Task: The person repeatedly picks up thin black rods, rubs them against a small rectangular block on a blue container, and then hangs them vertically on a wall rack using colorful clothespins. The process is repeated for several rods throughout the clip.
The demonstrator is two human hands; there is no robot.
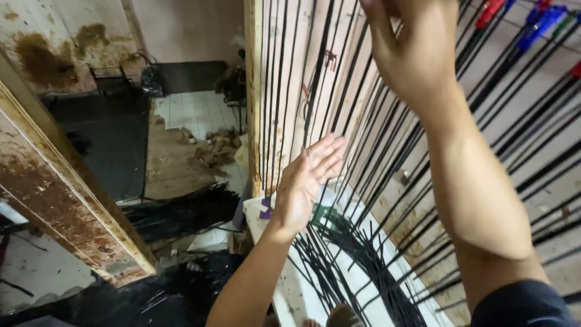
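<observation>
**Desk:** What does the frame show?

**Photographer:** A person stands at an upright wooden frame (254,97) strung with many thin black rods (363,139). The left hand (308,181) is held flat, fingers together and extended, gripping nothing, its palm facing the rods just beside it. The right hand (411,54) is raised high against the upper rods; its fingertips leave the top of the picture, so whether it is closed on a rod cannot be told.

**Desk:** And around them?

**Photographer:** More black rods lie loose on a white table (290,297) below the hands. A heap of black strands (181,212) sits on the floor (181,151) to the left, beside a stained wall (48,181). Red and blue caps (544,21) tip some rods at upper right.

**Desk:** What would doing this well demand?

**Photographer:** Judging by the crowding, working one rod at a time, with the flat palm steadying its neighbours so none tangle or slip.
</observation>
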